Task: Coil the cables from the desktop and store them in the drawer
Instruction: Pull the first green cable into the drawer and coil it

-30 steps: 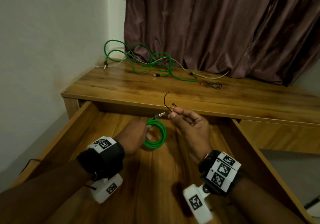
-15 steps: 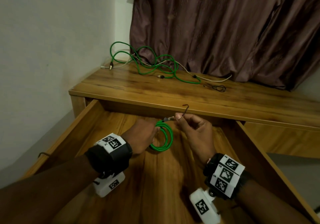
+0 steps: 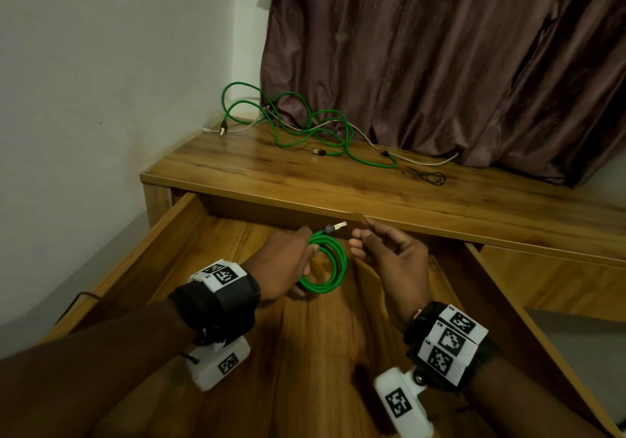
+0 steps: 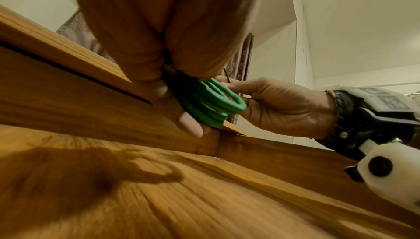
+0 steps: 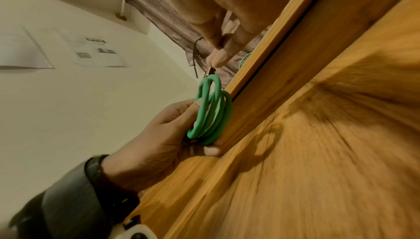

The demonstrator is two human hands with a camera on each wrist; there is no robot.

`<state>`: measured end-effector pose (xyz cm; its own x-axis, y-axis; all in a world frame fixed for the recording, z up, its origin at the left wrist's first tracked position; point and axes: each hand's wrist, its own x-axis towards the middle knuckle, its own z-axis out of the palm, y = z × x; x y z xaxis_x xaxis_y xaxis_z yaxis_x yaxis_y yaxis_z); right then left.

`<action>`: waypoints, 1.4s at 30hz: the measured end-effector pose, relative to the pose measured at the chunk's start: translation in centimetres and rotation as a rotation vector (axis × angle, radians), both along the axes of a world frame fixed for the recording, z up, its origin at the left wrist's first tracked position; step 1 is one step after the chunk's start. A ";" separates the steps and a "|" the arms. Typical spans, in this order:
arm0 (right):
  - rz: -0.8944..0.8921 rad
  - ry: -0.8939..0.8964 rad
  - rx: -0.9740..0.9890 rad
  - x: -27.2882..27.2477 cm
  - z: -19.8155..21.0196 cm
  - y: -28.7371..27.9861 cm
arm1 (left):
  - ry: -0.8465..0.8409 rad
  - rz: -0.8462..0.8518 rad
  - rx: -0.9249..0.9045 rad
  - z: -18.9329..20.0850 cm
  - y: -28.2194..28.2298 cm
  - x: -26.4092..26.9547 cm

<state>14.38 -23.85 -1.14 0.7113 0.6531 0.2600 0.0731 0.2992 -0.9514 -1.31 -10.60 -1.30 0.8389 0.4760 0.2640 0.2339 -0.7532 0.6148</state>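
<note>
Over the open wooden drawer [image 3: 176, 234], my left hand [image 3: 305, 263] grips a coiled green cable [image 3: 333, 268]; the coil's metal plug [image 3: 336, 227] sticks up at the top. My right hand [image 3: 360, 239] is just right of the coil and pinches a thin dark tie [image 5: 195, 54] between thumb and fingers. In the left wrist view the coil [image 4: 213, 102] lies against my left fingers [image 4: 188, 122], with the right hand [image 4: 272, 102] close behind it. In the right wrist view the coil [image 5: 211, 110] hangs upright in my left hand [image 5: 159, 138].
On the desktop [image 3: 406, 200] near the back lie a loose tangled green cable [image 3: 305, 129], a white cable [image 3: 406, 158] and a small dark wire [image 3: 426, 176]. A brown curtain [image 3: 440, 65] hangs behind, and a white wall [image 3: 101, 99] stands on the left.
My right hand has lowered the dark tie closer to the coil's plug; the tie no longer stands up above the fingers. My left hand keeps its hold on the coil.
</note>
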 end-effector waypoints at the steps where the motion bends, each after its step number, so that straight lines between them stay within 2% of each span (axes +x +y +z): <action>1: -0.020 0.015 -0.009 0.1 -0.2 0.1 | -0.012 0.001 -0.032 0.0 -0.1 0.0; 4: -0.106 0.087 -0.078 0.3 -0.9 0.4 | -0.040 0.013 -0.121 0.1 -0.1 -0.1; 6: -0.105 0.154 -0.146 0.3 -1.2 0.5 | -0.051 0.022 -0.112 0.0 0.1 0.0; 10: 0.091 0.255 -0.184 -0.9 -0.7 0.8 | -0.075 0.072 0.005 0.2 0.4 0.2; 12: 0.200 0.175 -0.240 -1.6 -0.4 0.6 | -0.091 0.077 -0.018 0.2 0.4 0.2; 14: 0.222 -0.033 -0.333 -1.7 -0.2 0.3 | -0.094 0.066 -0.015 0.2 0.6 0.2; 16: 0.214 -0.148 -0.366 -1.5 -0.2 0.0 | -0.091 0.046 -0.007 0.2 0.8 0.1; 22: 0.321 -0.108 -0.299 -1.4 -0.2 0.1 | -0.124 -0.021 -0.092 0.2 0.9 0.0; 27: 0.298 0.007 -0.191 -1.1 -0.2 0.5 | -0.203 -0.034 -0.208 0.4 0.4 0.2; 29: 0.287 0.036 -0.147 -1.2 -0.2 0.6 | -0.206 -0.036 -0.166 0.8 0.2 0.1; 33: 0.245 0.009 -0.113 -1.5 -0.2 0.9 | -0.173 0.027 0.096 1.4 0.1 0.1; 36: 0.217 -0.007 -0.132 -1.6 -0.4 1.0 | -0.165 0.043 0.158 1.5 0.1 0.0; 38: 0.217 -0.026 -0.133 -1.6 -0.5 0.8 | -0.095 0.041 0.167 1.4 0.2 0.2; 41: 0.209 -0.083 -0.140 -2.0 -0.6 0.6 | 0.128 0.089 0.272 1.2 0.0 0.6; 42: 0.198 -0.087 -0.137 -2.0 -0.7 0.7 | 0.157 0.102 0.279 1.0 -0.1 0.7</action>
<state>12.37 -23.19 -1.79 0.5446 0.8110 0.2136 0.1091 0.1840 -0.9768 -0.63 -10.65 -0.30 0.8315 0.4870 0.2673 0.3922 -0.8554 0.3383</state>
